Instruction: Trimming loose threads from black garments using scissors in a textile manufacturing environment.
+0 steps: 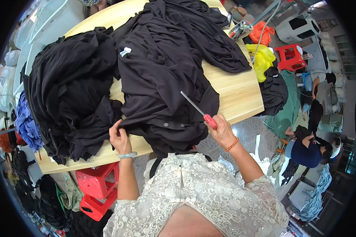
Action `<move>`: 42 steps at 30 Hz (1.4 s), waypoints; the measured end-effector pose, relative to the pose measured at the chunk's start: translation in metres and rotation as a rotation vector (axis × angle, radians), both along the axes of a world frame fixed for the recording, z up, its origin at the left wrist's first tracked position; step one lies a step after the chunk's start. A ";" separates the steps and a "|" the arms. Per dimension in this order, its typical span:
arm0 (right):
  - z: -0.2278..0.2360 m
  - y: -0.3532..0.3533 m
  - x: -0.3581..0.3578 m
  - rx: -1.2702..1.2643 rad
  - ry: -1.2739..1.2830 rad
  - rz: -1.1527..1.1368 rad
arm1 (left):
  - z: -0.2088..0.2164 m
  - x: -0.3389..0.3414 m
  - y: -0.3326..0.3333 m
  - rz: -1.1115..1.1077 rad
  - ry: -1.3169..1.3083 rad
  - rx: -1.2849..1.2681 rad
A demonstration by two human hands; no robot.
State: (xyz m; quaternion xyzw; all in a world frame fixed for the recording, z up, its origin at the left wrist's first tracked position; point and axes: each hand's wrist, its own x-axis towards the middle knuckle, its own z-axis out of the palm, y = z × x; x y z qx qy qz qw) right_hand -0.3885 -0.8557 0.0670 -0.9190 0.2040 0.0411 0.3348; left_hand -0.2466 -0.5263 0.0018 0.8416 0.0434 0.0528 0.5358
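A black garment [158,85] with dark round buttons along its near edge lies spread over the table's middle and hangs past the front edge. My left hand [120,139] pinches a fold of this cloth at its left side. In my right hand [222,132] is a red-handled tool with a thin metal shaft [195,104], much like a screwdriver. Its shaft points up and left above the garment; whether the tip touches the cloth I cannot tell. A small white tag [125,51] shows on the fabric. To the left, more black garments [71,91] are heaped.
The light wooden table [241,93] has a curved far edge. Red plastic stools [97,181] stand below its left front edge. Beyond the right side are a yellow bag [261,61], an orange bag [262,32] and dark cloth [275,91]. Other people [308,148] work at the right.
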 end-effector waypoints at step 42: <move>0.043 0.033 0.020 0.142 0.043 0.494 | 0.030 -0.032 -0.035 0.011 0.408 -1.306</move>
